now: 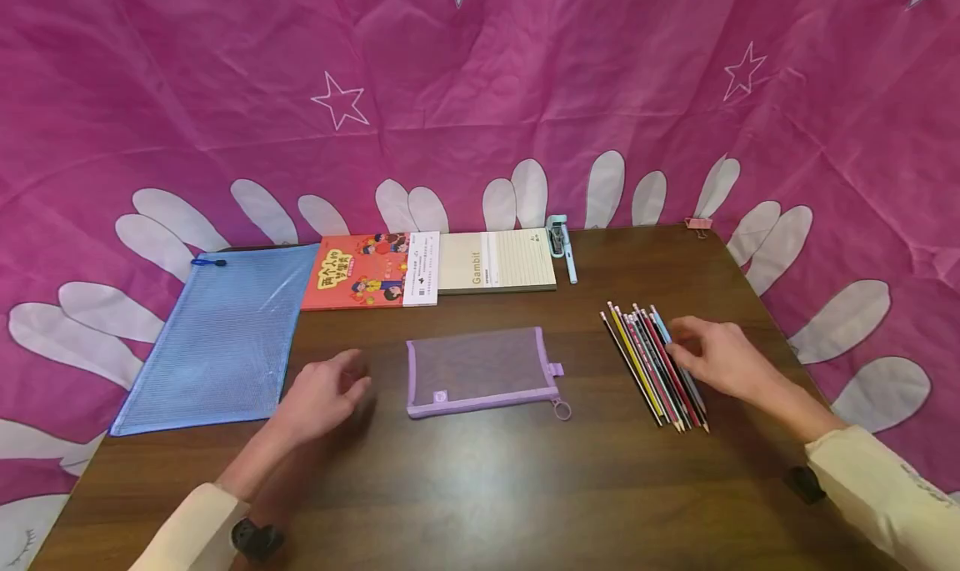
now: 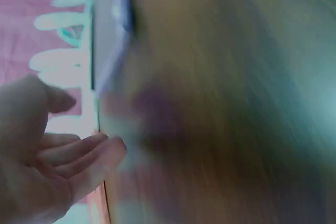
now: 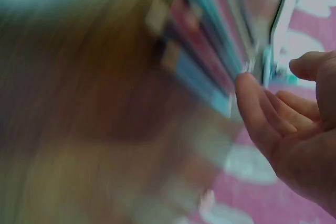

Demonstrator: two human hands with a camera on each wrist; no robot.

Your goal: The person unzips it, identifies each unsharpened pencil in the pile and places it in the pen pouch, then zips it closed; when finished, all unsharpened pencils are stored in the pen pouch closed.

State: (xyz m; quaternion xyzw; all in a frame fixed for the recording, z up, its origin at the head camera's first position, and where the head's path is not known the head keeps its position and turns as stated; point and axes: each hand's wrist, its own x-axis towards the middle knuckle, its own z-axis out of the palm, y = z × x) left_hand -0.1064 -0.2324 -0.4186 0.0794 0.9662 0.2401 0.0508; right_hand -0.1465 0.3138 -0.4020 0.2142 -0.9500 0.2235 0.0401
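Hands poised over pencils and pouch, nothing yet picked up

At right of the frame the right hand (image 1: 716,358) rests with loosely curled fingers on the row of pencils (image 1: 654,364), gripping none; the left hand (image 1: 324,392), fingers relaxed and empty, hovers just left of the purple mesh pouch (image 1: 480,371) at the centre of the surface (image 1: 480,488). The pouch lies flat with no pencils in it, so by the look of it the work has barely begun.

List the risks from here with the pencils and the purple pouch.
The pencils lie loose in a row under the right hand; a hasty grab could scatter or roll them toward the table edge. The purple pouch looks zipped shut, and the left hand is not touching it, so it may slide when handled.
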